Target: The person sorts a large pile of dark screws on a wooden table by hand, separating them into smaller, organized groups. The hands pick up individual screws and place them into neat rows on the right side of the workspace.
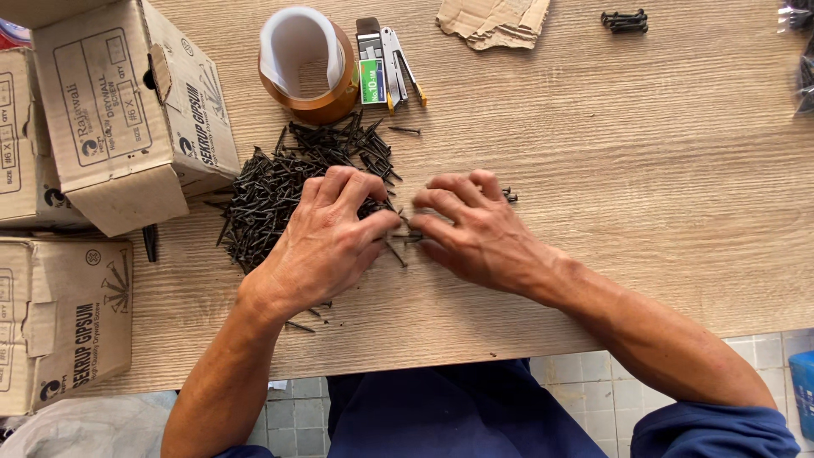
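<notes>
On the wooden bench (644, 212), the left hand (326, 242) rests on the pile of black screws (271, 182), fingers curled into it; the right hand (479, 233) beside it pinches a few screws, mostly hidden. Left of the pile stand brown cardboard boxes (127, 110), partly cut off; beyond it, a tape roll (309, 68) and a small green staple box (371, 80).

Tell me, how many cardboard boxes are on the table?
3, all at the left: one tilted box beside the screw pile, one behind it at the edge, one at the lower left. More may sit out of view.

on the wooden table (644, 212), the left hand (326, 242) rests on a pile of black screws (271, 182) while the right hand (479, 233), just beside it, pinches a few.
</notes>
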